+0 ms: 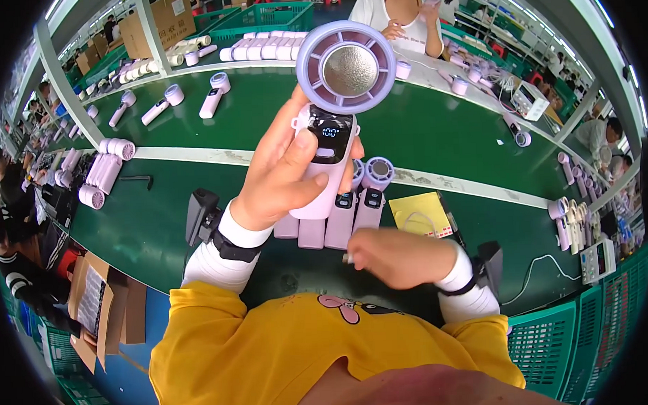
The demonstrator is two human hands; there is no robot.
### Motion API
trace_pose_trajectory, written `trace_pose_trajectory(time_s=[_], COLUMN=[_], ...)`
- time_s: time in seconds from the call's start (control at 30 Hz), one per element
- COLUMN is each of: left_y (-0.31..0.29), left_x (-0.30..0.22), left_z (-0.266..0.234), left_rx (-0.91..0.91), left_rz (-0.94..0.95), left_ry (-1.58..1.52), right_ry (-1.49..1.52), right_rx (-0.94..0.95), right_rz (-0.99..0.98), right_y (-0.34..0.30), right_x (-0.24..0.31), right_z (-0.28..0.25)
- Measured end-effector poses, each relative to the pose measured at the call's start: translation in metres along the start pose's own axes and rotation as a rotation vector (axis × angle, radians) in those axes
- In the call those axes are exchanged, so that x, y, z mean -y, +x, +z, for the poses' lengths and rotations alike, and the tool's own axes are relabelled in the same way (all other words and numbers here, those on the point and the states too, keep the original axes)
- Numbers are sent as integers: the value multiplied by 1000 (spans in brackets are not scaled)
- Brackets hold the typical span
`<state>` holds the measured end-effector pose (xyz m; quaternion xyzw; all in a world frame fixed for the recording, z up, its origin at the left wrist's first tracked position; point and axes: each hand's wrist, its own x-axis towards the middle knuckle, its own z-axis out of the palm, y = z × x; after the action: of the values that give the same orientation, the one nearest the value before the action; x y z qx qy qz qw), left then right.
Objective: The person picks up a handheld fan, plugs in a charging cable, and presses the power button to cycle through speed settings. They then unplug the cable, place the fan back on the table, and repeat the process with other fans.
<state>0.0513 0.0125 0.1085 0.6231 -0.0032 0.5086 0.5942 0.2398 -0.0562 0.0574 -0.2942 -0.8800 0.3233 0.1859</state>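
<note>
My left hand [283,164] is wrapped round a lilac handheld fan [316,192], raised over the bench. Its round head points up, and white digits glow on its black display. The thumb lies beside the display. Lower and to the right, my right hand [401,257] is closed in a pinch, somewhat blurred. A small pale tip, seemingly the plug of a white cable [419,215], pokes out of its fingers. Behind my hands several more lilac fans [339,223] lie side by side, partly hidden by the held one. A yellow notepad [413,212] lies just beyond my right hand.
A green conveyor belt [193,128] carrying spaced fans crosses ahead. Fans [103,174] are stacked at the left; others [566,226] stand at the right beside a small white meter [597,261]. Green crates [547,348] sit lower right, an open carton [99,307] lower left. A person [381,11] sits opposite.
</note>
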Motion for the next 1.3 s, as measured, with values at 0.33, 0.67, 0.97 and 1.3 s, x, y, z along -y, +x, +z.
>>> trace_pose_trajectory(time_s=[0.33,0.67,0.97,1.3], left_y=[-8,-15,-27,-24], left_x=[6,19,62,67], left_z=[14,31,19,6], left_rx=[132,152,87,183], left_rz=[-140,-369,285,188], left_ry=[-125,-113,893,981], right_ry=[556,264,79,761], right_rx=[-982,-962,-1194,-986], right_rz=[-313,-313,-278,-161], right_y=[24,31,23,36], right_x=[36,24,42,40], right_z=[-58,-62,-39,-26])
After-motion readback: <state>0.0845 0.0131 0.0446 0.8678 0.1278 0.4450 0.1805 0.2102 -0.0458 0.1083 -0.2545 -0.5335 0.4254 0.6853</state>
